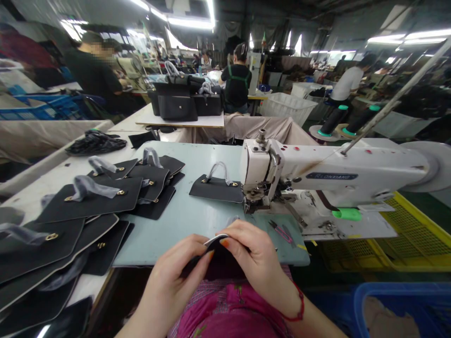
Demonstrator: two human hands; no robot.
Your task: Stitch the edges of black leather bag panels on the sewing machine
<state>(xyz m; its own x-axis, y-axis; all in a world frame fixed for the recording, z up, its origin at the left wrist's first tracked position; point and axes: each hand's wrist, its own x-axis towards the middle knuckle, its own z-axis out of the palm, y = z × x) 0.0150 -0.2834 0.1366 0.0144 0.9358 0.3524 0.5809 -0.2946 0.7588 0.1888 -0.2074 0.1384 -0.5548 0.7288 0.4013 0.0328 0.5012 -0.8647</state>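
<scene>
My left hand and my right hand meet over the front edge of the pale blue sewing table. Both pinch a curved black piece with a pale edge, partly hidden by my fingers. A black flap with a grey loop and gold clasp lies flat beside the sewing machine's presser foot. Several similar flaps are piled to the left of my hands. Pink-handled snips rest on the table to the right of my right hand.
A white industrial sewing machine fills the right side. A yellow mesh tray lies beyond it, with a blue crate at lower right. Black handbags stand on a far table, and co-workers work nearby.
</scene>
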